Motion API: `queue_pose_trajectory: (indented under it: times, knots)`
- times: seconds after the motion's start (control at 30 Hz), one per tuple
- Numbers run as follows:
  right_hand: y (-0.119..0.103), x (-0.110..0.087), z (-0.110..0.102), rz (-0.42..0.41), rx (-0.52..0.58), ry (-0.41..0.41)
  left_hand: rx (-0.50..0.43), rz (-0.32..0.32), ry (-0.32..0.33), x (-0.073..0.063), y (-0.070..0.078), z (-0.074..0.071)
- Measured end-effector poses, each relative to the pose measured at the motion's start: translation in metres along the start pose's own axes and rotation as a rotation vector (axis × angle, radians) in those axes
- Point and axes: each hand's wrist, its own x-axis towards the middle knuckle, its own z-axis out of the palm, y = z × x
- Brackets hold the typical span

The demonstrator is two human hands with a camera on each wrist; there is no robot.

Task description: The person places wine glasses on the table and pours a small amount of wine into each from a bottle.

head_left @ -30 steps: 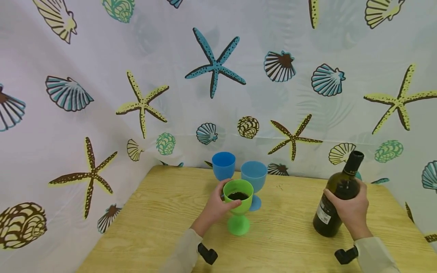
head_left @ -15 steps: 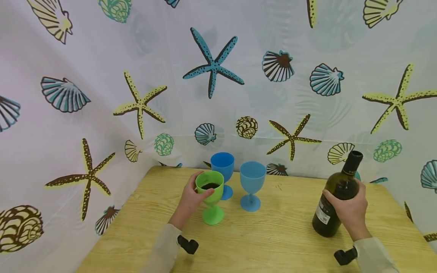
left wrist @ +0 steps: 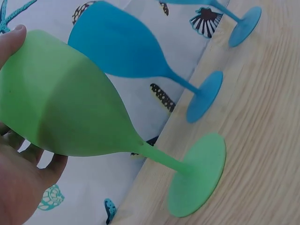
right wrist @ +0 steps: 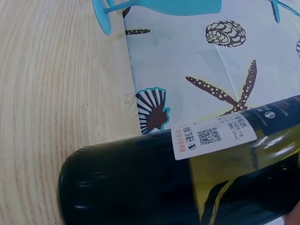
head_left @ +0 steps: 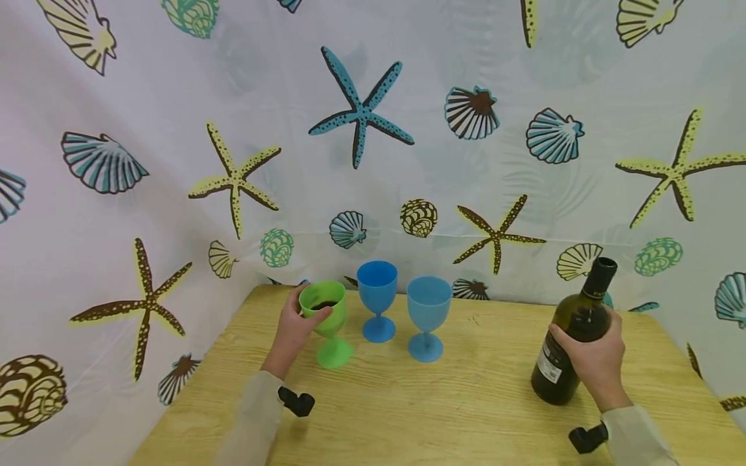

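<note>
My left hand (head_left: pixel 294 325) grips the bowl of a green goblet (head_left: pixel 331 321) that has dark liquid inside. In the left wrist view the goblet's round foot (left wrist: pixel 199 176) is right at the tabletop, with thumb and fingers around the bowl. To its right stand a dark blue goblet (head_left: pixel 377 294) and a lighter blue goblet (head_left: pixel 428 309), both upright. On the right side, my right hand (head_left: pixel 597 356) holds a dark wine bottle (head_left: pixel 561 362) around its upper body. The bottle is uncapped and leans slightly, its white label (right wrist: pixel 213 137) showing in the right wrist view.
Everything is on a light wood table (head_left: pixel 466 414). A white curtain (head_left: pixel 280 84) printed with shells and starfish hangs along the back and both sides. Each wrist carries a small black camera (head_left: pixel 297 401).
My left hand has carried the green goblet left and slightly back, from in front of the blue goblets to their left side. My right hand and the bottle have stayed nearly still.
</note>
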Motion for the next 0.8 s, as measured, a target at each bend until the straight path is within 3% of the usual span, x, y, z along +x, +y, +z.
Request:
queue_pose_trajectory:
  times: [0.27,0.5,0.63,0.8]
  knots:
    - [-0.001,0.000,-0.001,0.015,0.001,-0.011,-0.009,0.012,0.069,0.010,-0.006,-0.018]
    - [0.000,0.001,-0.001,0.023,0.003,-0.026,-0.042,-0.022,0.083,0.015,-0.008,-0.031]
    - [0.000,0.001,-0.002,0.022,-0.001,-0.035,-0.053,-0.031,0.083,0.016,-0.009,-0.034]
    - [0.002,0.002,-0.002,0.026,-0.007,-0.044,-0.043,0.007,0.088,0.015,-0.010,-0.033]
